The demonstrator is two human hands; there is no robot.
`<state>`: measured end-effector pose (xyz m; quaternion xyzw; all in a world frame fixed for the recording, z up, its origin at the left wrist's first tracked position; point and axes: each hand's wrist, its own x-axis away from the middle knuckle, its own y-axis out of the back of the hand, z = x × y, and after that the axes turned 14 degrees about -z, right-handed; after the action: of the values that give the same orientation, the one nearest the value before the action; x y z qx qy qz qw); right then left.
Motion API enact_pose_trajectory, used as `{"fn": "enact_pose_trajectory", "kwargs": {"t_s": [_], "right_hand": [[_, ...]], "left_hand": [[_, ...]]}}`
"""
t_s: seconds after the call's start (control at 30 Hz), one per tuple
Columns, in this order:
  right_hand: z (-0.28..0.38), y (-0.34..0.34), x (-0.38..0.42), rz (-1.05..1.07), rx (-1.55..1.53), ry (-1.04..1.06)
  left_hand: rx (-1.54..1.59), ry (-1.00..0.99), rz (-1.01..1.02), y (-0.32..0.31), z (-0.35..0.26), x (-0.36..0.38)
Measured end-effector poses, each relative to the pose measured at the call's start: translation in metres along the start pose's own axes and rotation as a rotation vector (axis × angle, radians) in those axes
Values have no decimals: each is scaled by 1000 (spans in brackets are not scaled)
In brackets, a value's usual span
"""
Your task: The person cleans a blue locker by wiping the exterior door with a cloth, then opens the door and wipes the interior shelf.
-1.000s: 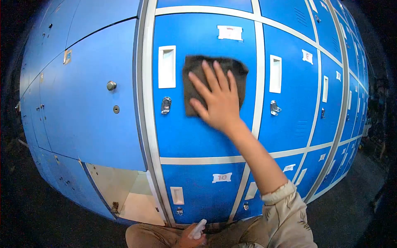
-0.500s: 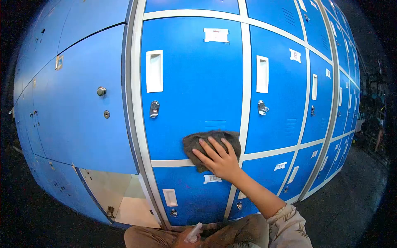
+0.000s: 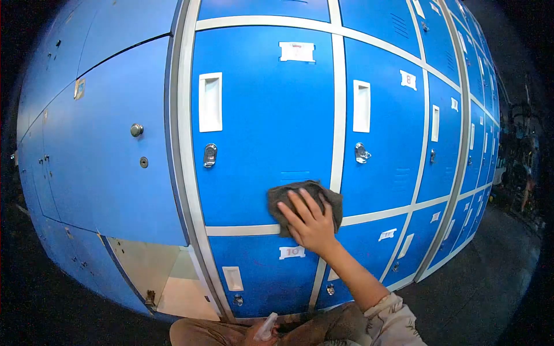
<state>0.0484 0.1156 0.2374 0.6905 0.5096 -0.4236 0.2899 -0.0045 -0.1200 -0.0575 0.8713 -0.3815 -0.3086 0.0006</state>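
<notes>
Our left hand [image 3: 252, 335] grips a translucent nozzle [image 3: 267, 326] at six o'clock; with our right hand [image 3: 316, 230] splayed, we best press the dark cloth [image 3: 281, 200] evenly at locker door 7's [image 3: 262, 127] five o'clock.

Left of the fingers [image 3: 301, 208], we see pale blue cabinets [image 3: 98, 173], with an open cream compartment [image 3: 184, 294] low down; far right, dark floor [image 3: 485, 248].

A rumpled dark cloth [image 3: 277, 199] covers the lower right corner of the blue locker door [image 3: 265, 130].
</notes>
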Motion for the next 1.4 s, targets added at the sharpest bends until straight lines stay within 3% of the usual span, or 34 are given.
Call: {"fn": "enact_pose_trajectory", "kwargs": {"t_s": [0.07,0.17,0.27,0.37,0.47,0.57,0.67,0.77,0.87,0.97,1.07,1.17,1.27,1.37,1.4], "right_hand": [[-6,-4,-25,22,-52,103],[-29,-12,-72,37,-67,143],[-56,-22,-121,-36,-50,55],[-85,-31,-167,-196,-14,-39],[-83,-36,-177,-267,37,-93],[-52,-33,-156,-154,-38,-24],[-2,-30,-104,123,-210,180],[24,-32,-60,247,-303,399],[19,-35,-58,252,-334,435],[2,-39,-88,163,-253,366],[-14,-39,-124,68,-175,256],[-32,-45,-163,-83,-93,187],[-57,-59,-205,-235,-45,152],[-71,-67,-243,-325,26,110],[-73,-70,-252,-339,13,80]], "left_hand": [[23,-112,-36,0,0,-1],[955,143,15,-17,105,18],[450,381,26,0,2,9],[-29,-213,-218,-11,-5,-2],[-166,-445,-272,-6,-34,-11],[581,131,-77,-11,9,7],[157,192,91,1,34,7],[282,-206,-142,-17,16,-2],[459,182,-24,-5,-10,4],[81,-204,-65,-6,16,0],[428,314,52,-4,12,12],[72,-12,-38,-2,-5,-1],[108,260,-1,1,-35,-3],[-181,-165,-84,-2,-14,-4],[-151,-168,-93,-2,-18,-6]]}}
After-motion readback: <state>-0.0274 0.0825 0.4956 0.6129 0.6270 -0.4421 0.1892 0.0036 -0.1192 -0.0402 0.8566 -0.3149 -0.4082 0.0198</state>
